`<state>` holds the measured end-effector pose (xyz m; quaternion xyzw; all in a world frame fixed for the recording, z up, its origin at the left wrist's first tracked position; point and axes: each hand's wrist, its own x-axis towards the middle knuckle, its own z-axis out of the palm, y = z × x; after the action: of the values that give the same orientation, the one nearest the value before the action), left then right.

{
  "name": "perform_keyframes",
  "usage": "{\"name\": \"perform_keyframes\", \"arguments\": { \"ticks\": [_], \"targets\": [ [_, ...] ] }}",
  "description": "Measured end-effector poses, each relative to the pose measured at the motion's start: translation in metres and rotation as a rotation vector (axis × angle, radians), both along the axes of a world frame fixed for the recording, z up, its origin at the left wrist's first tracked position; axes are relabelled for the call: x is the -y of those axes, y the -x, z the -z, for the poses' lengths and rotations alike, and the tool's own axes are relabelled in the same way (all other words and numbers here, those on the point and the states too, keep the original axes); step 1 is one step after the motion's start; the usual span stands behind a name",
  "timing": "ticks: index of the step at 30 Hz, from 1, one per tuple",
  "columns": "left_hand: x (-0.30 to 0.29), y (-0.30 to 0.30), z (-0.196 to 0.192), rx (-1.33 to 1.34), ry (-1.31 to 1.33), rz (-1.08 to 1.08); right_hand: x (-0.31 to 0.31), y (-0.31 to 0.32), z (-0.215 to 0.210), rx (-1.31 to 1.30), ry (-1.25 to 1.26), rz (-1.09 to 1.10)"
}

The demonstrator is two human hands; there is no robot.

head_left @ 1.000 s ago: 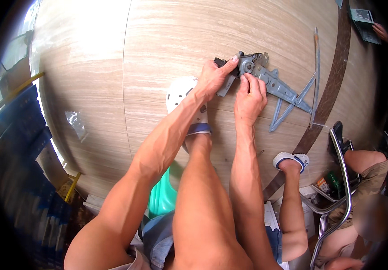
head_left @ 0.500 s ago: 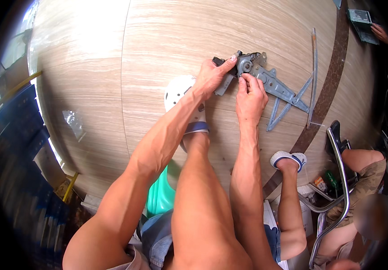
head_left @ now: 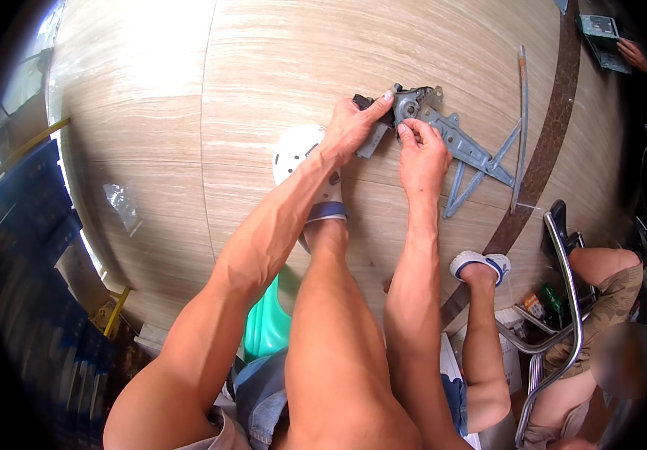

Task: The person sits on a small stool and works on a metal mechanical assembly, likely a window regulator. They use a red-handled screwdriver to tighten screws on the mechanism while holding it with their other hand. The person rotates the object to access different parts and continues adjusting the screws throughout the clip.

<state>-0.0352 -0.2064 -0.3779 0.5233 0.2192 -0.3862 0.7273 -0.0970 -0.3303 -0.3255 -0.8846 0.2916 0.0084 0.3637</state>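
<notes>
A car window regulator point(head_left: 462, 146), with bluish-grey metal arms crossed like scissors, lies on the floor in front of me. At its left end sits the motor point(head_left: 373, 140), with a round gear housing point(head_left: 409, 109) beside it. My left hand point(head_left: 351, 129) is closed around the motor end, thumb on top near a dark plug part. My right hand point(head_left: 424, 156) is closed in a pinch at the near edge of the round housing. Whatever its fingertips hold is hidden behind them.
A long thin metal rail point(head_left: 520, 127) lies right of the regulator, touching a dark floor strip point(head_left: 548, 157). My white clog point(head_left: 298, 154) is beside my left forearm. A person sits by a metal-framed chair point(head_left: 574, 300) at the right. Another hand point(head_left: 633, 54) touches a grey box point(head_left: 604, 41).
My right hand has turned slightly and shifted a little to the right, still pinching by the round housing. My left hand and the regulator stay nearly in place.
</notes>
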Motion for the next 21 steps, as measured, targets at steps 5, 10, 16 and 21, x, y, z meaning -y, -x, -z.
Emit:
{"name": "perform_keyframes", "arguments": {
  "ticks": [5,10,16,21],
  "targets": [
    [-0.002,0.0012,-0.0002,-0.004,0.027,-0.023,0.0013,-0.0016,0.0014,-0.022,0.015,-0.04],
    [-0.0007,0.0006,0.0036,0.006,-0.009,-0.005,0.0005,-0.004,-0.0025,-0.042,-0.032,-0.008],
    [-0.0015,-0.0006,-0.0017,0.006,-0.012,0.006,0.0013,-0.0046,-0.0016,-0.048,0.01,-0.048],
    [-0.0002,0.0008,-0.0006,0.027,0.021,-0.033,0.0004,-0.0047,0.0,-0.066,0.042,-0.056]
  ]
}}
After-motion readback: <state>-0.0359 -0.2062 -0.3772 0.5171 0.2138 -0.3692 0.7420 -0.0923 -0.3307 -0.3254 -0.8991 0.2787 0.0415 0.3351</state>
